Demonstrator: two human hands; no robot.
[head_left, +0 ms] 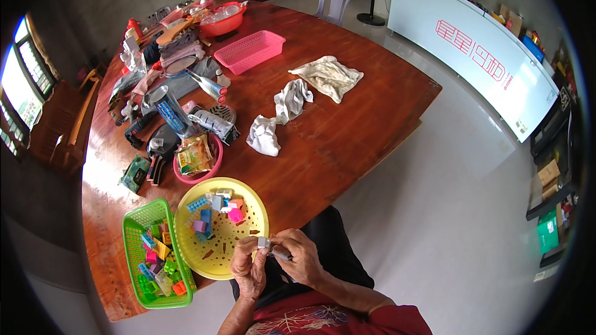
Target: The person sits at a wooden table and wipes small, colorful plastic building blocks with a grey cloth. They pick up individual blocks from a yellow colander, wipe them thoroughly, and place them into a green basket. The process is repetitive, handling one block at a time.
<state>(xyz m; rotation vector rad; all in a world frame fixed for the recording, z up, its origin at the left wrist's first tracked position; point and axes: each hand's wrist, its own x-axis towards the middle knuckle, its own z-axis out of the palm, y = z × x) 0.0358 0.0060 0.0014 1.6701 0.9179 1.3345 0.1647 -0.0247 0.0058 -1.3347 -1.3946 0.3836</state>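
Note:
Just over the near rim of the yellow perforated basin point(200, 265), my hands meet in front of my body. My left hand point(249, 268) pinches a small light grey toy block point(263, 242) between thumb and fingers. Close against it, my right hand point(302, 259) is closed on a dark grey rounded piece point(282, 252) whose kind I cannot make out. Several building blocks lie in the basin, among them a bright pink block point(236, 215) and a purple one point(199, 226). To the left, a green basket point(129, 242) holds many coloured blocks.
Behind the basin, a pink bowl point(216, 170) holds snack packets. Crumpled white cloths point(329, 77) and a pink basket point(251, 53) lie farther back on the wooden table point(347, 130). Clutter covers its left side. A white chest freezer point(459, 43) and a fan point(371, 17) stand beyond.

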